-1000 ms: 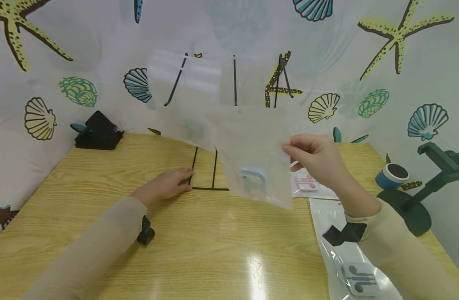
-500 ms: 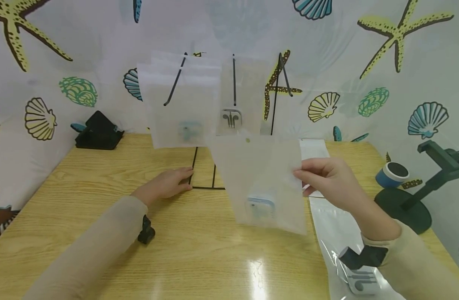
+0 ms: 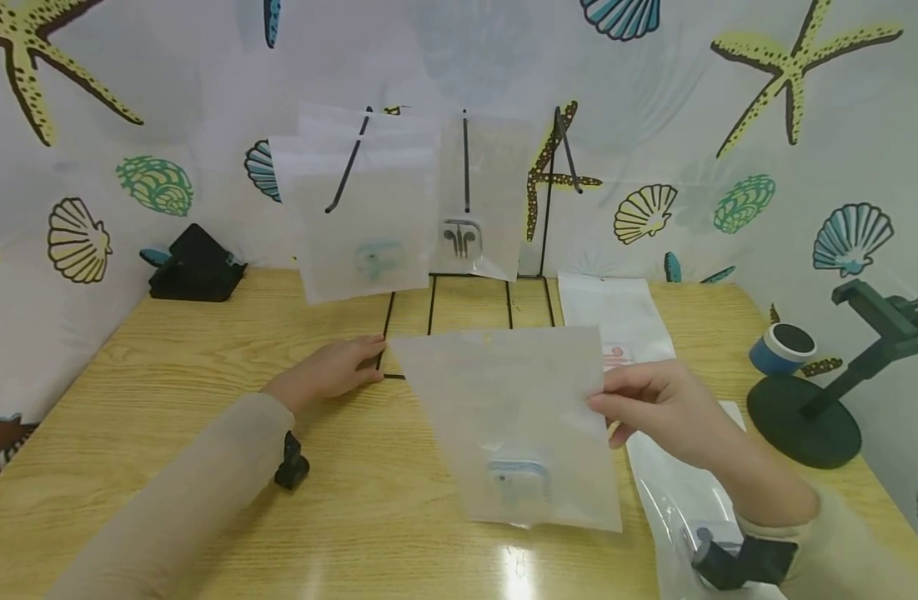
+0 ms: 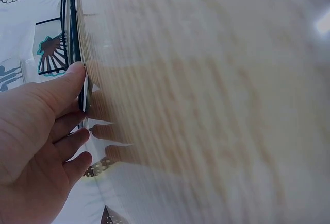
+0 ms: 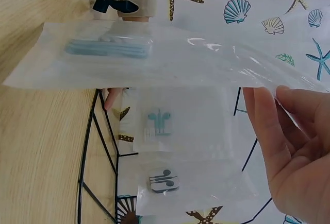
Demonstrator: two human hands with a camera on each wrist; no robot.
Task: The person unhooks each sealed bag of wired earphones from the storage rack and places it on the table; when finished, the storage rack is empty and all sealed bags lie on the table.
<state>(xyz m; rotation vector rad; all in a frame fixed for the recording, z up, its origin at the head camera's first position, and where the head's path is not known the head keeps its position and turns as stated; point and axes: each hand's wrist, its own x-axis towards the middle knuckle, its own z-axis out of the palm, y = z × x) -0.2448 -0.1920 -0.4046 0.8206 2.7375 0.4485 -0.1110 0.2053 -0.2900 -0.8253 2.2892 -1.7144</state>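
My right hand [image 3: 672, 417] pinches the right edge of a frosted bag [image 3: 526, 400] that has a blue-edged item low inside it; the bag hangs above the table in front of the black wire rack [image 3: 509, 304]. In the right wrist view the same bag [image 5: 180, 64] runs across the top, held between thumb and fingers of the hand [image 5: 299, 141]. My left hand [image 3: 331, 371] rests at the rack's left base corner, thumb and fingertips touching the wire. On the rack's hooks hang bags with green earphones [image 3: 378, 260] at left and with dark earphones [image 3: 461, 241] in the middle.
The rack's right hook [image 3: 569, 158] holds no bag. White bags, one with red earphones [image 3: 616, 357], lie along the table's right side. Beyond them stand a blue round container [image 3: 783, 350] and a dark stand [image 3: 804, 421]; a black holder [image 3: 198, 265] is at the back left.
My right hand has moved down and toward me with the frosted bag, away from the rack. The hanging bags have swung a little. The left hand has stayed in place.
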